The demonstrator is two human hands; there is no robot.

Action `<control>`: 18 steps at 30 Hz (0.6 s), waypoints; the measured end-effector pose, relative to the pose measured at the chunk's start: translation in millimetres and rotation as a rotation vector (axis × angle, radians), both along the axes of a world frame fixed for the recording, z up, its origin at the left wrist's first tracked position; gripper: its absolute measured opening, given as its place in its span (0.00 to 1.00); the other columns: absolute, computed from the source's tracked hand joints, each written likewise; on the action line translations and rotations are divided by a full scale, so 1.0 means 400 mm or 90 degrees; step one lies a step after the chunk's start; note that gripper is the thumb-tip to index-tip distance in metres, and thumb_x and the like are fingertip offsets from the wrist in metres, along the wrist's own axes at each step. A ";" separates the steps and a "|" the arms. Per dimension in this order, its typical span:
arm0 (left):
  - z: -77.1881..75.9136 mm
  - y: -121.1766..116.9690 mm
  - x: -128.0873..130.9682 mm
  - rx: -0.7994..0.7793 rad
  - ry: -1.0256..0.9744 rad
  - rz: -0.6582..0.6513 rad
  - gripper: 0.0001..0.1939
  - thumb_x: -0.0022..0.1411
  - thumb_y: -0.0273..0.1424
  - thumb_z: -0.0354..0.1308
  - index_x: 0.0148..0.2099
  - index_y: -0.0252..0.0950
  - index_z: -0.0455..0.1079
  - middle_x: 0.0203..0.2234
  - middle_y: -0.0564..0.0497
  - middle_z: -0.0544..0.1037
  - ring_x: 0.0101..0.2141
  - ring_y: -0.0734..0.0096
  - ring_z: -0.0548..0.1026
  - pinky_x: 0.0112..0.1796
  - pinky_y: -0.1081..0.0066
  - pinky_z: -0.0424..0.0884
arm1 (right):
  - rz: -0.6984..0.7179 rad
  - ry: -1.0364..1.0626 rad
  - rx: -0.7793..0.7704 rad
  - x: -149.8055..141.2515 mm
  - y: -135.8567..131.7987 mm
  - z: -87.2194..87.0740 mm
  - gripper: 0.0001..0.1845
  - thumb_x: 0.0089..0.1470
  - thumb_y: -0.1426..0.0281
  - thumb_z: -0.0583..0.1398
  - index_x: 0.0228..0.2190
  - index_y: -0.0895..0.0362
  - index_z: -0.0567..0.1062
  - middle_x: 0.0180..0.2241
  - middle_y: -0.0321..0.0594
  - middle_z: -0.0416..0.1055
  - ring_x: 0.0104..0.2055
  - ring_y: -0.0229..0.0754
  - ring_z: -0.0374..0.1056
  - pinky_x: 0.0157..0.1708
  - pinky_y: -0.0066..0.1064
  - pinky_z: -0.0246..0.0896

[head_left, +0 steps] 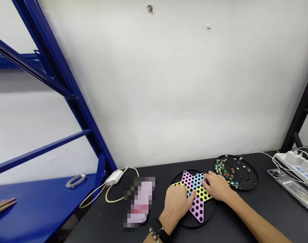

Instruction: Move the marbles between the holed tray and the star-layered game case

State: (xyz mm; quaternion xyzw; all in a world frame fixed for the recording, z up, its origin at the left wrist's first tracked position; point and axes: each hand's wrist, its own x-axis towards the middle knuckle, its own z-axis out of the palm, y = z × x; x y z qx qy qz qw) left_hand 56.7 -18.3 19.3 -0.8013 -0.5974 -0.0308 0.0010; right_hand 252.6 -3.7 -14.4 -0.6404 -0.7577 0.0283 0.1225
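A star-shaped Chinese checkers board (197,205), pink, yellow and light blue with black holes, lies over a round black tray (194,228). My left hand (176,199) is closed over the board's left side, its thumb reaching towards the middle and its other fingertips hidden. On the opposite side, my right hand (217,186) grips the board's upper right edge with bent fingers. A small dark, shiny spot shows beside those fingers, and I cannot tell what it is. Behind my right hand, glass marbles (226,173) lie in another round black tray (257,180).
Left of the board lie a pixelated pink object (143,199) and a white adapter (114,178) with a looped cable. A phone (292,189) and a power strip (299,165) lie at right. Another person's hand (3,206) rests on the blue table (42,199).
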 end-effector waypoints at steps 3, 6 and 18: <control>-0.003 0.001 0.000 0.006 -0.004 0.002 0.28 0.68 0.48 0.46 0.31 0.34 0.77 0.27 0.43 0.80 0.32 0.59 0.78 0.33 0.67 0.63 | -0.004 -0.012 -0.019 -0.003 0.001 0.001 0.19 0.66 0.64 0.48 0.36 0.54 0.77 0.37 0.42 0.73 0.33 0.40 0.71 0.32 0.29 0.52; -0.004 0.002 0.000 0.008 -0.002 0.001 0.29 0.68 0.49 0.46 0.30 0.34 0.77 0.26 0.44 0.79 0.32 0.60 0.78 0.32 0.68 0.62 | -0.011 -0.005 -0.025 -0.006 0.000 0.005 0.20 0.65 0.66 0.48 0.32 0.55 0.78 0.37 0.42 0.73 0.33 0.39 0.71 0.31 0.29 0.51; -0.006 0.003 -0.001 0.014 0.001 -0.004 0.29 0.69 0.49 0.45 0.30 0.34 0.78 0.26 0.43 0.80 0.31 0.59 0.78 0.32 0.67 0.62 | -0.033 0.042 -0.045 -0.008 -0.007 0.017 0.19 0.63 0.68 0.50 0.28 0.56 0.77 0.36 0.40 0.71 0.32 0.38 0.69 0.31 0.30 0.49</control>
